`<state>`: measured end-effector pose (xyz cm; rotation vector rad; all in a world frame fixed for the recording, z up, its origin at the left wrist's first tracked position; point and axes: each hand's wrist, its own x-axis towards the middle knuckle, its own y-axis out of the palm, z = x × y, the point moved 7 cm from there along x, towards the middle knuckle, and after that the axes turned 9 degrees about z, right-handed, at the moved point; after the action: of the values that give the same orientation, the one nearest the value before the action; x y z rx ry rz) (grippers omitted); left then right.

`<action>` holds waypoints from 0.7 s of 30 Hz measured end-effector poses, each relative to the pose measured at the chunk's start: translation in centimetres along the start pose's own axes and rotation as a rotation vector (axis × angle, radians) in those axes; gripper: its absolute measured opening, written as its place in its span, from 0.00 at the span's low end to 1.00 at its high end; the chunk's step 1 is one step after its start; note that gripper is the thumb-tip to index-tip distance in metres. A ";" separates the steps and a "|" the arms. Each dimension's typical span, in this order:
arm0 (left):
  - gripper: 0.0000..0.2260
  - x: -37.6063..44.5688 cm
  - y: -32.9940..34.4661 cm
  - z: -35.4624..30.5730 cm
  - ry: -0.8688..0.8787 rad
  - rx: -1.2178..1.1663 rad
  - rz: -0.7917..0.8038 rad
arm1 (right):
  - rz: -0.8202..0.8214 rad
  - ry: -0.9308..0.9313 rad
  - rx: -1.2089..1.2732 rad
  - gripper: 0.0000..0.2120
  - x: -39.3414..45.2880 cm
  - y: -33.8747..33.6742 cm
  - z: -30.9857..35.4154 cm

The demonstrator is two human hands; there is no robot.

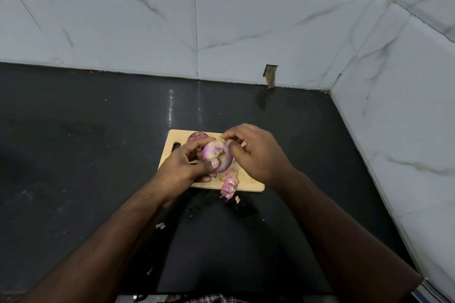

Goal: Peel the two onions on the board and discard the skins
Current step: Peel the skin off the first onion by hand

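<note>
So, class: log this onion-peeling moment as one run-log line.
left hand: grips mostly peeled onion | right hand: picks at it | second onion: unpeeled | skins: on board

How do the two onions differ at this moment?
The held onion is mostly peeled, pale purple and glossy; the far onion keeps its dark red skin. The held onion is gripped by the left hand while the right hand picks at it; the far onion lies untouched on the board.

Both forearms bare, reaching forward, converging. Left hand (187,163) curled round an onion (218,156), thumb pressed on its near face, fingers wrapped behind. Right hand (253,152) just beside it, palm down, fingers bent, forefinger and thumb pinching at the onion's top right edge.
</note>
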<state>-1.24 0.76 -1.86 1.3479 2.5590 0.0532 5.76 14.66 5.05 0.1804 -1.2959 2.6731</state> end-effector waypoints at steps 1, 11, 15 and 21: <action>0.20 0.1 0.0 -0.1 0.006 -0.001 -0.006 | -0.014 -0.014 0.016 0.10 -0.1 -0.1 0.3; 0.20 0.2 -0.1 -0.4 0.045 0.020 -0.066 | -0.121 -0.063 -0.015 0.12 -1.1 0.4 0.8; 0.19 0.1 0.0 -0.8 0.071 0.039 -0.081 | -0.135 -0.057 -0.017 0.11 -1.2 0.6 0.8; 0.20 0.0 -0.1 -1.0 0.099 0.062 -0.101 | -0.203 -0.037 -0.024 0.09 -1.2 0.9 0.9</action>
<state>-1.56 0.82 -0.92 1.2645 2.7289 0.0235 6.78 13.26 4.69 0.3412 -1.2467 2.4935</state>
